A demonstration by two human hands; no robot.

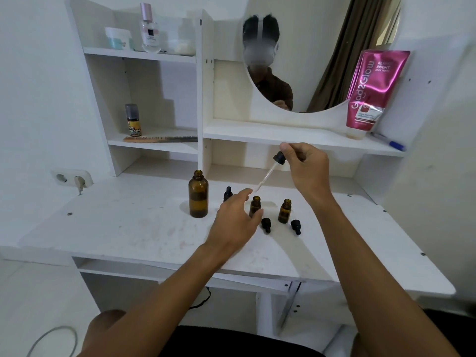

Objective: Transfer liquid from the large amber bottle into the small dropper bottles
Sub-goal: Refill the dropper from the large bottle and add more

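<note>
Right hand (306, 163) fingers pinch dropper (269, 173) by its bulb, tip tilted above small bottle (255, 205). Left hand (237, 220) fingers released, beside that bottle; large amber bottle (198, 195) at its 9 o'clock.

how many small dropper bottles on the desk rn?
3: capped bottle behind the left hand, middle open bottle next to its thumb, right open bottle beside that. The hand may hide more.
</note>
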